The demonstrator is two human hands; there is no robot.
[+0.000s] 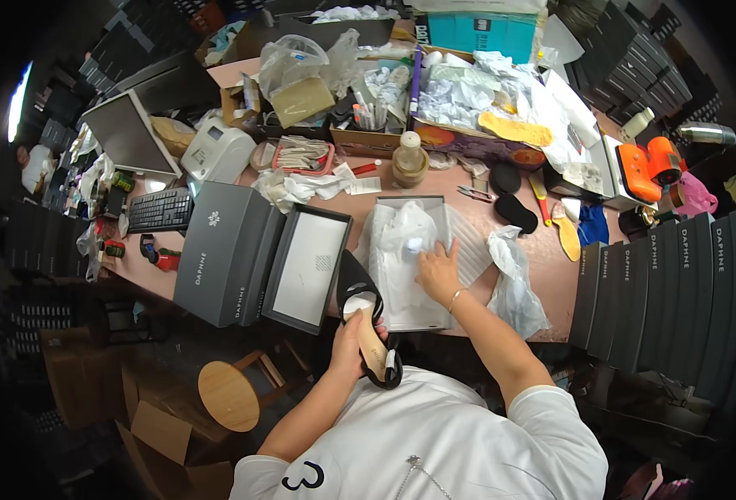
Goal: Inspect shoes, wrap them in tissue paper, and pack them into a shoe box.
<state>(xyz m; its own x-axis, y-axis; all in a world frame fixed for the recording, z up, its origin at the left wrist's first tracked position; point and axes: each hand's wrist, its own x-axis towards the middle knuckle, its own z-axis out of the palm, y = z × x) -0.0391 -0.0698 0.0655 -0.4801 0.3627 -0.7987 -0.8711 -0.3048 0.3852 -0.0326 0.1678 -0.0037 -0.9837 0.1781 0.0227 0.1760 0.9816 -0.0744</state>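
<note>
At the near edge of the pink table (558, 279), one black shoe (352, 279) is held in the left hand (349, 348), beside the open box (409, 312). Left forearm: raised obliquely from the lower edge; fingers clamped around the shoe's side, thumb laid over the insole (373, 350). Right forearm: extended inward from the lower right, a thin bracelet (456, 298) worn at the wrist; right hand (439, 271) turned palm down over the box, fingers spread apart; contact with the wrapping (403, 227) cannot be told.

Shoe: dark upper, tapered toe pointed away, smooth beige insole. Box: rectangular, grey-rimmed, pale inside. Wrapping: white, crumpled, translucent, heaped in the box's far half. Lid (305, 271): rectangular, dark-rimmed, pale-lined, tilted at left. Bag (513, 283): filmy, wrinkled, placed right of the box.
</note>
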